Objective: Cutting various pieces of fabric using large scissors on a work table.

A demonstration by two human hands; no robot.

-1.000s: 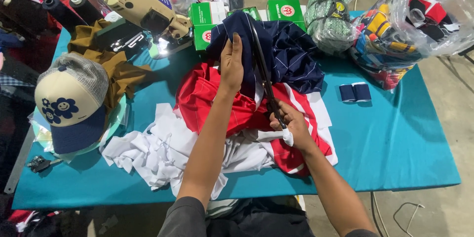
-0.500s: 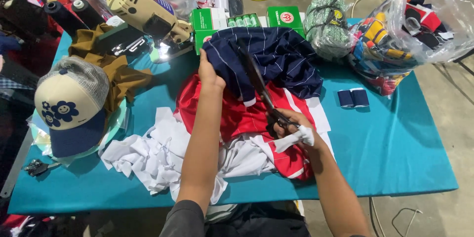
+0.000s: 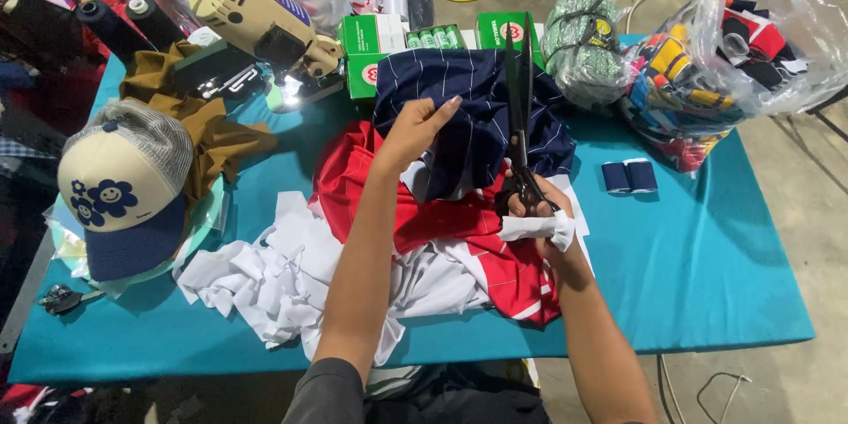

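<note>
Left hand (image 3: 415, 131): fingers closed on the near edge of the navy cloth (image 3: 477, 110), lifting it slightly off the pile; thumb on top, fingertips pointing away from the person.

Right hand (image 3: 537, 208): fingers through the handles of the shears (image 3: 518, 115) and gripping them, with a white scrap (image 3: 539, 228) wrapped at the palm. Blades long, dark, pointing straight away from the person over the navy cloth; they look nearly together (the gap at the tips cannot be told).

Navy cloth: pinstriped, bunched at table centre, resting on the red cloth (image 3: 415, 212) and just in front of the green boxes (image 3: 389, 49).

Red cloth: spread beneath the navy piece and both hands, with white stripes at its right edge.

White cloth (image 3: 274, 278): crumpled heap at the near edge of the table (image 3: 707, 274), touching the red cloth on its left.

Table: covered in teal, work surface for all items.

Cap (image 3: 124, 190): cream front with navy flower faces, navy brim, grey mesh back; far left, on a clear plastic sheet.

Brown cloth (image 3: 216, 137): folded beside the cap, under the sewing machine (image 3: 256, 18) (cream body, lamp lit at its needle end).

Navy cuffs (image 3: 629, 177): two small pieces, side by side, right of the shears, apart from the pile.

Plastic bag (image 3: 733, 44): clear, stuffed with coloured garments, far right corner.

Netted bundle (image 3: 579, 44): green, between the boxes and the bag.
</note>
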